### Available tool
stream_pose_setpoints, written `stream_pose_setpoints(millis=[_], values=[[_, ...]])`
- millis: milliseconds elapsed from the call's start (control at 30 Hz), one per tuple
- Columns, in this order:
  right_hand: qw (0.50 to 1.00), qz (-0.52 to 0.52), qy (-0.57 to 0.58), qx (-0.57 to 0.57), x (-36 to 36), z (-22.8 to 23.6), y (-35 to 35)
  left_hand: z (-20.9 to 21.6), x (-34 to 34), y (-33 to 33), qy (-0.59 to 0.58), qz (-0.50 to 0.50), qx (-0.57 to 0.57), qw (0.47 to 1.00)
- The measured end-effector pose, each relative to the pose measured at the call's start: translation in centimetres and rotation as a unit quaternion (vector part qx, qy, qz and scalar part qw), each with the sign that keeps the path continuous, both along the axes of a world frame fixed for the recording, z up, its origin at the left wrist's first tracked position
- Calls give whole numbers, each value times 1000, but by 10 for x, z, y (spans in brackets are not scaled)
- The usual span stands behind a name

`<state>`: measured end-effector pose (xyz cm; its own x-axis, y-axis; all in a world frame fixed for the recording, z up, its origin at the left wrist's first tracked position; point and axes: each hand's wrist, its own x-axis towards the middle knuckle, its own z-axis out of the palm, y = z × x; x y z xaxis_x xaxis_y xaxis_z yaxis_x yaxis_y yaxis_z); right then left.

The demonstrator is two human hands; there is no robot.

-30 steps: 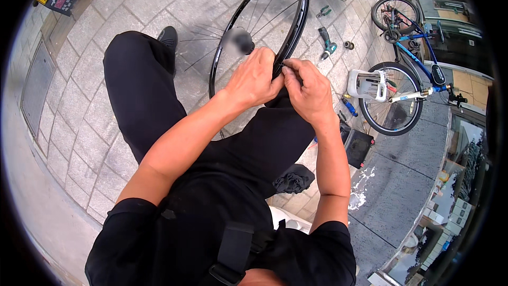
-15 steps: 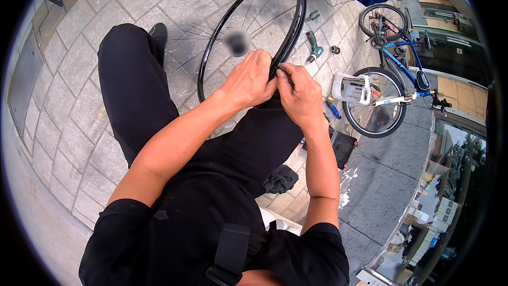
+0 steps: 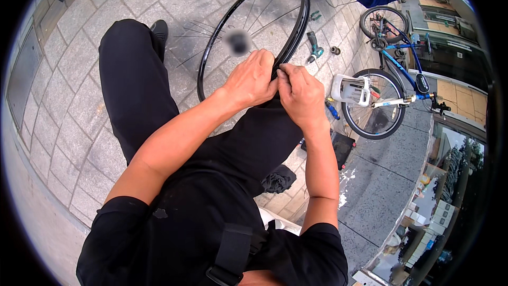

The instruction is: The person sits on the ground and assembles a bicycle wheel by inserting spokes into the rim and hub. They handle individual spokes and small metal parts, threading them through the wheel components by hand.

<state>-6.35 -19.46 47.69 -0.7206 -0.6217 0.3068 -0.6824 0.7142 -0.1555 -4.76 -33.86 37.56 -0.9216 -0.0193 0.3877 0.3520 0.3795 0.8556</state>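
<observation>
A black bicycle wheel rim (image 3: pixel 207 59) stands tilted on the paving in front of me, its near side by my right thigh. Thin spokes run from it, and some loose-looking ones fan out to the left near a blurred dark patch. My left hand (image 3: pixel 253 78) is closed on the rim's near edge, thumb toward the right. Beside it, my right hand (image 3: pixel 301 92) pinches the same edge between thumb and fingers. The two hands almost touch. What lies under the fingertips is hidden.
Right of the wheel lie a green-black power drill (image 3: pixel 315 47), pliers (image 3: pixel 315 16) and a small round part (image 3: pixel 335 50). A blue bicycle (image 3: pixel 397 47) lies farther right, with a white cut-open jug (image 3: pixel 350 90) of tools. A black case (image 3: pixel 341 149) sits by my right forearm.
Both hands keep their grip at the same place on the rim. The rim's upper part has shifted very slightly to the right.
</observation>
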Motion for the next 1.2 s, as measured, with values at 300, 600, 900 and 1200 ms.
stream_pose_setpoints(millis=[300,600,900,1200], values=[[995,-62,-18,82,4,13,-5,-2,-1,5,0,1,-3,1000],[994,-58,-29,82,2,12,-6,-5,-1,9,5,-2,3,1000],[994,-78,-56,45,8,19,-10,-7,2,11,9,-3,2,1000],[980,-86,-58,168,0,19,-5,-4,0,11,16,1,32,999]])
